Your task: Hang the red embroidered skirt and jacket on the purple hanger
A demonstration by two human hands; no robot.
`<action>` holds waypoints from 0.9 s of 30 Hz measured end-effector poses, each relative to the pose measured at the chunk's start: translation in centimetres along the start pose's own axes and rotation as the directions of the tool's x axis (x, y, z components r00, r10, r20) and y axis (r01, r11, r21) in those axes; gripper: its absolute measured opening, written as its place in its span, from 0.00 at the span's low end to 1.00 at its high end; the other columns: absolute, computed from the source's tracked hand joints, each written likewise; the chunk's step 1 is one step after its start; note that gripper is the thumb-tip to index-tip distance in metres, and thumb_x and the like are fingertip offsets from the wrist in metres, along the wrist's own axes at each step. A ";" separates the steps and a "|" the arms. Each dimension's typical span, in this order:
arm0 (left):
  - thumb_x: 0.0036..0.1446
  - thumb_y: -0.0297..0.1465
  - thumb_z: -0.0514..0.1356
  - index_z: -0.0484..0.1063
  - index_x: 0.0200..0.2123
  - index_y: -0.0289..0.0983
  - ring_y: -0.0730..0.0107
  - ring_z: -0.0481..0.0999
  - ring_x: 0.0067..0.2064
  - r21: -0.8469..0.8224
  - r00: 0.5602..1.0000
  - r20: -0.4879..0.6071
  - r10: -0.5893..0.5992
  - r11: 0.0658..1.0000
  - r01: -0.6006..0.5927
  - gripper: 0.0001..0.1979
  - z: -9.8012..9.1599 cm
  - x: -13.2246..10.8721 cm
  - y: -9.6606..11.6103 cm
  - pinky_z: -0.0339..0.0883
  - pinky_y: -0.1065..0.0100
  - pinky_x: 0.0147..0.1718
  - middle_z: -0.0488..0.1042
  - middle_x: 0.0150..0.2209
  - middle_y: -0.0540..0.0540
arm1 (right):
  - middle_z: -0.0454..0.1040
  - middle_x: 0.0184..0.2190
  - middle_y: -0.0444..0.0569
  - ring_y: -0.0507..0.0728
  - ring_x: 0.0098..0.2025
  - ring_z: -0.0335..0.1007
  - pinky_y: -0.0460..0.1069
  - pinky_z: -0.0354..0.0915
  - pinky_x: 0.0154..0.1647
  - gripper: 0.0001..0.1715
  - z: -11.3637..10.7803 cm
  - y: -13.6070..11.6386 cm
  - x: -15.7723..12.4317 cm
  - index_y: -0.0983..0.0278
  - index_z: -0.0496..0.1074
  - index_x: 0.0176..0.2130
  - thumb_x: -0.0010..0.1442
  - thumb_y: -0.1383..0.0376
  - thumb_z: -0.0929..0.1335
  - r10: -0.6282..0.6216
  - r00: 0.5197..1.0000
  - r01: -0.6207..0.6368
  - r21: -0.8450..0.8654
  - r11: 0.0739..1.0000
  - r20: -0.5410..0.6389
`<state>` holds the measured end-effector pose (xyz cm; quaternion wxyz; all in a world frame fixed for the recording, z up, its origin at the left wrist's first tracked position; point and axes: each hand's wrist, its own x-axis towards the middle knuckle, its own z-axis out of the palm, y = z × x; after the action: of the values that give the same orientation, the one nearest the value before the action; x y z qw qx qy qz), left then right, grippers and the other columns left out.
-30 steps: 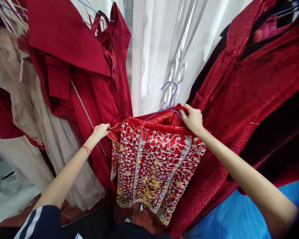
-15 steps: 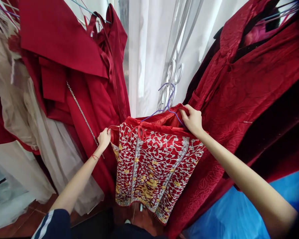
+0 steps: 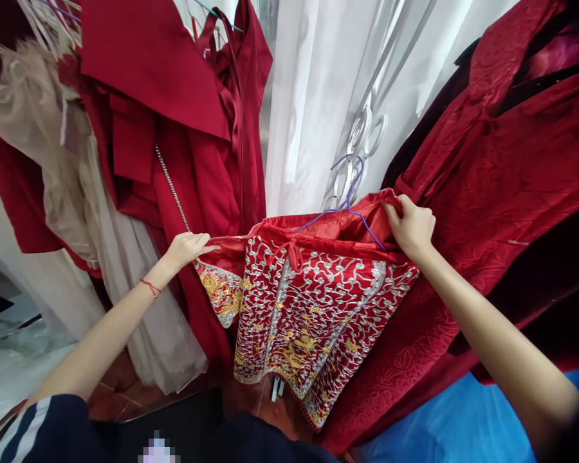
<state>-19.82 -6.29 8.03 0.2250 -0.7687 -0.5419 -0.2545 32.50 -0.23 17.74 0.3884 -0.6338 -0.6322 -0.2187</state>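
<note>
Farthest left hang a beige tulle dress point(image 3: 53, 161) and a group of plain red satin garments point(image 3: 174, 128), one with a beaded silver strap point(image 3: 171, 186) running down just above the left hand point(image 3: 186, 247). That hand, with a red string bracelet point(image 3: 150, 287) at the wrist, reaches out with its fingers point(image 3: 205, 243) nearly straight and pressed together over the left corner of the embroidered red skirt point(image 3: 313, 315); the thumb is hidden under the cloth, so whether it pinches the edge cannot be told. From those fingertips the skirt's waistband runs rightward and slightly upward, its silver and gold embroidered panel hanging below both hands. A purple wire hanger point(image 3: 347, 193) rises out of the open waist between the hands, in front of a white curtain point(image 3: 318, 96). The right hand point(image 3: 412, 226) is curled shut on the right end of the waistband, its fingers folded over the satin edge, which bunches just above the knuckles. Right of that hand hangs a dark red jacquard robe point(image 3: 502, 173), touching the skirt's side, with blue plastic sheeting point(image 3: 463, 424) below it.
</note>
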 end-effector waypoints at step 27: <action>0.63 0.47 0.53 0.69 0.25 0.40 0.73 0.60 0.20 -0.067 0.968 -0.024 -0.249 0.967 0.247 0.21 -9.6 -3.2 4.5 0.51 0.69 0.26 0.62 0.17 0.53 | 0.67 0.24 0.47 0.54 0.26 0.57 0.50 0.51 0.32 0.11 1.5 -2.6 -0.1 0.61 0.69 0.31 0.62 0.57 0.67 0.046 0.999 -0.045 0.214 0.976 0.002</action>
<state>-17.89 -15.99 13.05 0.1757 -0.6976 -0.6216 -0.3102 29.66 0.57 17.29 0.4602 -0.6023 -0.6367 -0.1416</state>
